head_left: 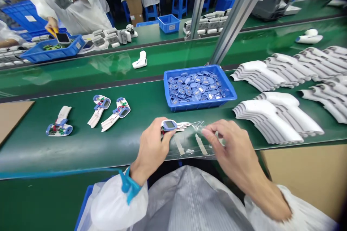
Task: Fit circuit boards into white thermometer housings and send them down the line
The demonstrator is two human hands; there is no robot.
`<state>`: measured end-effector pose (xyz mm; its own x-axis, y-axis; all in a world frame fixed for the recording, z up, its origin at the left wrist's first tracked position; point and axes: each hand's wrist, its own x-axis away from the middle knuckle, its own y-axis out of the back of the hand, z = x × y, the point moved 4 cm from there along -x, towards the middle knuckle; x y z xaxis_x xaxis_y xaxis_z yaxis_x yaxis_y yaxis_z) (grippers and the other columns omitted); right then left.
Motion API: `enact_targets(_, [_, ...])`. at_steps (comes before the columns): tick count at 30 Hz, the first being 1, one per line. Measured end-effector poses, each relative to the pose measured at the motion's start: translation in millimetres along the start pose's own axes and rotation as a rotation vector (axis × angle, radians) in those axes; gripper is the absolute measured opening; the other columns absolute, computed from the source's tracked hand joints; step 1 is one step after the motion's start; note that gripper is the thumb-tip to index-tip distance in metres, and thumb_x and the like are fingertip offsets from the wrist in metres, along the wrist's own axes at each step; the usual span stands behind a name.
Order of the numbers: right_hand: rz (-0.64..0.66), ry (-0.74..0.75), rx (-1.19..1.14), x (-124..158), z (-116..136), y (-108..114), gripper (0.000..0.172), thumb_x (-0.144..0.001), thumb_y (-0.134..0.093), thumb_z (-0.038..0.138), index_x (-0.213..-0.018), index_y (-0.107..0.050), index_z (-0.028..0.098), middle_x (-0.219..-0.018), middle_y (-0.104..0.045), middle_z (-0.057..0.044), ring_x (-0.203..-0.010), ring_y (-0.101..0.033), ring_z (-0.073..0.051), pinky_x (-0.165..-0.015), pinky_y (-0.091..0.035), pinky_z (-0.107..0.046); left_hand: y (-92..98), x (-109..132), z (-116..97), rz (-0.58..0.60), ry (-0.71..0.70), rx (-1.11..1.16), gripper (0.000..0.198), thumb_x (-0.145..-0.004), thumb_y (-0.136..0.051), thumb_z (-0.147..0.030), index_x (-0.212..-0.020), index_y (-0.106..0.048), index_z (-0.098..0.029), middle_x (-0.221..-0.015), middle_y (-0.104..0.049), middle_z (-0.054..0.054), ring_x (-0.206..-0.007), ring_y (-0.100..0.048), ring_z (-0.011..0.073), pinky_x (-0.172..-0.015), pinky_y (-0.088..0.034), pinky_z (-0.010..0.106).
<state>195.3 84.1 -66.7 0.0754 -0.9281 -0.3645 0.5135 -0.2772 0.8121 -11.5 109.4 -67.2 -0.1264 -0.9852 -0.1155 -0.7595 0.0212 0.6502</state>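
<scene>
My left hand [153, 148] grips a half-built thermometer gun [170, 125], its blue-framed display facing up and its white handle shell pointing right. My right hand [230, 144] has thumb and fingertips pinched together beside a bundle of thin clear strands [197, 125]. What sits in that pinch is too small to make out. The strands lie just past the end of the handle shell. Below them, strips of tape [201, 144] are stuck to the bench edge. To the left lie more open thermometer halves [116, 113] with wires and displays showing.
A blue bin [200, 106] of small blue plastic parts stands behind my hands. Stacks of white shells [267, 117] fill the right side. A green conveyor [108, 65] carries a white thermometer body [140, 60]. A metal post [238, 18] rises beyond the bin. A co-worker in white works opposite.
</scene>
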Motion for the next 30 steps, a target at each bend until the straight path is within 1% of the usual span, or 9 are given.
enact_targets(2, [-0.001,-0.068,0.137,8,-36,-10,0.036,-0.102,-0.045,0.041,-0.079,-0.066,0.021,-0.080,-0.068,-0.005,-0.078,-0.057,-0.023,-0.070,-0.034,-0.034,-1.2,-4,7,0.073,0.156,0.244,0.020,-0.092,-0.063,-0.031,-0.109,-0.062,-0.020,-0.101,-0.070,0.006,-0.090,-0.065,0.0209,-0.078,-0.048,0.032])
enact_targets(5, [-0.036,-0.030,0.174,17,-75,-8,0.028,-0.099,-0.050,0.040,-0.096,-0.068,0.019,-0.095,-0.069,-0.011,-0.088,-0.061,-0.026,-0.073,-0.042,-0.037,-9.5,-5,11,0.271,0.305,0.567,0.028,-0.089,-0.067,-0.035,-0.111,-0.064,-0.017,-0.095,-0.071,0.007,-0.080,-0.065,0.0179,-0.066,-0.046,0.027])
enact_targets(10, [-0.343,-0.147,0.553,16,-116,48,0.043,-0.093,-0.054,0.056,-0.110,-0.070,0.019,-0.106,-0.064,-0.021,-0.096,-0.058,-0.037,-0.068,-0.038,-0.044,-19.2,-6,12,0.378,0.350,0.737,0.028,-0.085,-0.073,-0.031,-0.108,-0.066,-0.017,-0.085,-0.068,0.003,-0.071,-0.061,0.0134,-0.061,-0.039,0.024])
enact_targets(14, [-0.195,-0.246,0.600,9,-151,62,0.048,-0.093,-0.046,0.065,-0.099,-0.070,0.023,-0.087,-0.057,-0.017,-0.082,-0.054,-0.036,-0.060,-0.026,-0.041,-24.5,-6,15,0.376,0.382,0.745,0.036,-0.081,-0.077,-0.034,-0.110,-0.066,-0.016,-0.086,-0.069,0.004,-0.071,-0.060,0.0133,-0.062,-0.040,0.024])
enact_targets(19, [-0.156,-0.281,0.516,4,-183,67,0.045,-0.092,-0.045,0.068,-0.084,-0.068,0.031,-0.071,-0.049,-0.008,-0.066,-0.048,-0.028,-0.058,-0.025,-0.039,-26.3,-7,17,0.403,0.347,0.796,0.043,-0.081,-0.078,-0.044,-0.110,-0.066,-0.015,-0.092,-0.071,0.008,-0.075,-0.062,0.0148,-0.063,-0.041,0.025])
enact_targets(21, [-0.195,-0.223,0.493,2,-171,71,0.049,-0.092,-0.042,0.071,-0.094,-0.070,0.030,-0.071,-0.052,-0.008,-0.071,-0.053,-0.031,-0.060,-0.031,-0.042,-27.3,-7,20,0.400,0.360,0.829,0.044,-0.085,-0.073,-0.050,-0.111,-0.066,-0.016,-0.091,-0.071,0.007,-0.074,-0.062,0.0144,-0.062,-0.040,0.024])
enact_targets(24, [-0.259,-0.013,0.443,1,-116,68,0.054,-0.097,-0.040,0.066,-0.114,-0.066,0.022,-0.093,-0.065,-0.015,-0.095,-0.061,-0.035,-0.076,-0.042,-0.048,-29.6,-8,26,0.394,0.379,0.847,0.043,-0.091,-0.064,-0.056,-0.106,-0.067,-0.016,-0.089,-0.070,0.006,-0.073,-0.061,0.0139,-0.061,-0.040,0.024])
enact_targets(28, [-0.190,0.391,0.381,6,-17,32,0.030,-0.097,-0.059,0.043,-0.117,-0.061,0.021,-0.108,-0.071,-0.014,-0.098,-0.061,-0.031,-0.084,-0.042,-0.046,-29.2,-8,27,0.383,0.349,0.832,0.046,-0.092,-0.058,-0.061,-0.101,-0.069,-0.017,-0.092,-0.068,0.006,-0.078,-0.060,0.0152,-0.066,-0.044,0.025])
enact_targets(30, [-0.152,0.462,0.349,7,15,12,0.026,-0.096,-0.063,0.035,-0.117,-0.060,0.021,-0.107,-0.073,-0.010,-0.096,-0.062,-0.028,-0.083,-0.040,-0.044,-27.4,-8,26,0.386,0.321,0.819,0.045,-0.090,-0.062,-0.060,-0.104,-0.068,-0.017,-0.096,-0.068,0.006,-0.082,-0.060,0.0159,-0.068,-0.045,0.025])
